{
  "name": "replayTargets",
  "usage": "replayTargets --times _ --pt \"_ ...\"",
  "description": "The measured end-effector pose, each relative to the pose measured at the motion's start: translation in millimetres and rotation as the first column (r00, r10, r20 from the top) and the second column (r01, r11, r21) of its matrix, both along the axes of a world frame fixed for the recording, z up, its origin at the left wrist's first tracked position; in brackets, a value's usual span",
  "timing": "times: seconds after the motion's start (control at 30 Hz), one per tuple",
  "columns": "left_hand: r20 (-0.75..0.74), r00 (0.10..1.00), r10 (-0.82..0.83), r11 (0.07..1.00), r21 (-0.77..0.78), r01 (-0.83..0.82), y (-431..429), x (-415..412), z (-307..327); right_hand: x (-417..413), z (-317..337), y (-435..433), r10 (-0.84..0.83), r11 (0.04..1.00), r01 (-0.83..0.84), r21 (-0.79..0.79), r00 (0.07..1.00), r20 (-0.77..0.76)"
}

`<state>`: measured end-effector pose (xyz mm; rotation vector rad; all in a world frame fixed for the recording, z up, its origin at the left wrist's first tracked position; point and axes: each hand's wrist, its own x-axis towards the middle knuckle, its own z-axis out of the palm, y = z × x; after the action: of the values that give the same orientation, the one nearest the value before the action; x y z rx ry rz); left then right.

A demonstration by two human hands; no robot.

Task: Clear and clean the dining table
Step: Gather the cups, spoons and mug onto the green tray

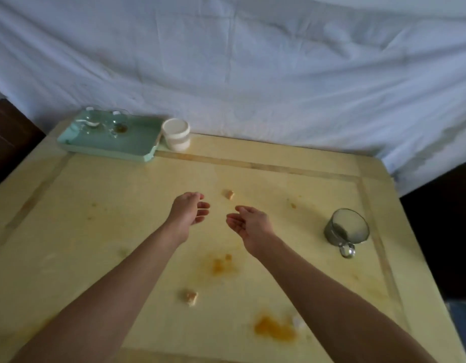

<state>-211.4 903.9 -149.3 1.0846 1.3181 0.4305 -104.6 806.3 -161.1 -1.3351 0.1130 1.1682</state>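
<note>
Head view (the only one on record).

- My left hand (191, 210): over the middle of the dining table (95, 244), fingers relaxed and loosely spread, holding nothing.
- My right hand (249, 222): just beside the left, palm turned partly up, fingers slack, also empty. I could not tell whether either hand touched the top.
- Far crumb (228, 194): a small pale scrap of food just beyond my fingertips, between the two hands.
- Near crumb (190, 297): a like scrap, closer to me, between my forearms.
- Orange stains: one smear (221, 264) mid-table, a heavier one (275, 328) near my right forearm, and lesser specks elsewhere.
- Glass mug (347, 227): upright on the right side, well apart from my hands, with a cloudy residue inside.
- Green tray (103, 150): far left corner, carrying some clear glassware (103, 123) too blurred to itemise.
- White pot (175, 137): standing against the tray's right end.
- White sheet (253, 61): hung behind the table.

Step in hand, as I judged it: clearing, barely begun, with the wiping not yet started. The next move called for pinching up the far crumb, or carrying the mug across to the tray, before any cloth met the stains.
</note>
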Motion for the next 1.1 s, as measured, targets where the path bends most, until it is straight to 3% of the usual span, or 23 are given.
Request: replayTargets --times 0.33,0.4,0.47,0.53,0.67,0.8,0.87,0.93,1.0,1.1 --pt "-0.040 0.997 -0.059 0.991 -0.123 0.054 -177 69 -30 92 -23 -200 -0.109 0.990 0.111 -0.091 0.994 0.026" --pt "-0.065 0.995 -0.082 0.988 -0.135 0.072 -195 71 -36 100 -34 -228 -0.045 0.982 0.067 -0.174 0.991 0.130" --pt "-0.074 0.993 -0.094 0.986 -0.143 0.083 -209 72 -41 107 -50 -252 0.154 0.943 -0.042 -0.329 0.934 0.322" --pt "-0.090 0.991 -0.095 0.986 -0.148 0.081 -216 73 -45 110 -66 -267 0.408 0.850 -0.133 -0.509 0.777 0.479" --pt "-0.122 0.989 -0.086 0.985 -0.157 0.066 -228 73 -52 96 -84 -276 0.745 0.659 -0.290 -0.694 0.380 0.548" --pt "-0.149 0.985 -0.082 0.985 -0.161 0.058 -236 70 -57 71 -102 -271 0.871 0.425 -0.334 -0.841 -0.104 0.481" --pt "-0.162 0.984 -0.076 0.986 -0.157 0.050 -235 68 -57 63 -105 -269 0.831 0.408 -0.260 -0.875 -0.290 0.474" --pt "-0.162 0.984 -0.066 0.987 -0.153 0.041 -235 65 -57 57 -105 -271 0.810 0.384 -0.206 -0.900 -0.391 0.436" --pt "-0.165 0.985 -0.056 0.989 -0.147 0.032 -233 64 -57 59 -114 -271 0.818 0.387 -0.210 -0.898 -0.370 0.440" --pt "-0.156 0.987 -0.044 0.989 -0.148 0.021 -231 67 -57 66 -116 -271 0.790 0.474 -0.206 -0.856 -0.329 0.517"
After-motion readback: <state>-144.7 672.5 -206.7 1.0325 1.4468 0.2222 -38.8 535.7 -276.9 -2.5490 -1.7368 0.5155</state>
